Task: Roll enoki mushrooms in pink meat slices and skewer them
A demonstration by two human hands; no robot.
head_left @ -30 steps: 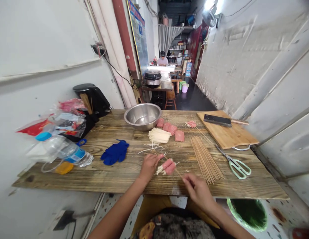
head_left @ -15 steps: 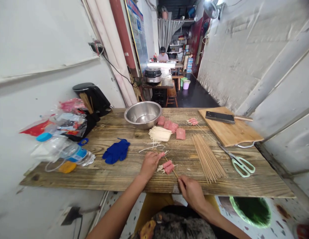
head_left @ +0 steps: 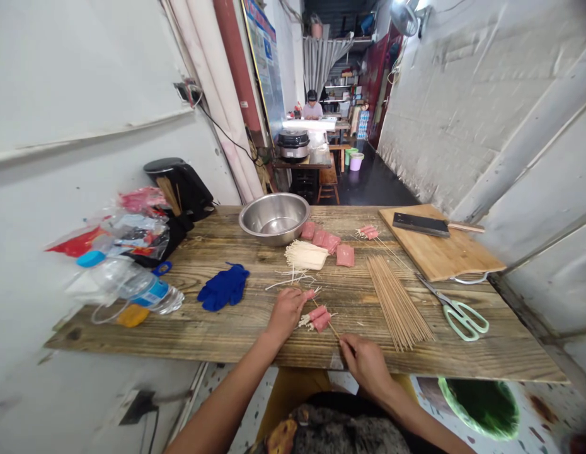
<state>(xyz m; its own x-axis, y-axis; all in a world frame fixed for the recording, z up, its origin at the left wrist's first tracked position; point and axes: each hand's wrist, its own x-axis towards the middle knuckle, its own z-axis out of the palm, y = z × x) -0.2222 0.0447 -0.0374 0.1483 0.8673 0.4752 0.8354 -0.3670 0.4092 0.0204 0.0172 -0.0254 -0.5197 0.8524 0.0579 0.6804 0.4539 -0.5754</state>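
My left hand (head_left: 287,310) is closed around a pink meat roll (head_left: 310,294) with pale mushroom ends poking out, at the tip of a thin wooden skewer (head_left: 334,331). My right hand (head_left: 363,358) pinches the skewer's lower end near the table's front edge. Between the hands, more meat rolls (head_left: 320,319) with enoki inside sit on the skewer. Beyond my left hand lie loose enoki strands (head_left: 293,278) and a bunch of enoki mushrooms (head_left: 306,255). Flat pink meat slices (head_left: 344,255) are laid out beside the bunch.
A steel bowl (head_left: 275,219) stands behind the mushrooms. To the right are bare skewers (head_left: 399,306), a finished skewer (head_left: 367,232), scissors (head_left: 464,320) and a cutting board (head_left: 430,252) bearing a cleaver (head_left: 420,224). Leftward lie a blue glove (head_left: 224,288) and a water bottle (head_left: 132,284). A person (head_left: 312,108) sits far back.
The whole view has shifted slightly, with things appearing a little further right. Both hands keep their hold, and the rolls stay in nearly the same place.
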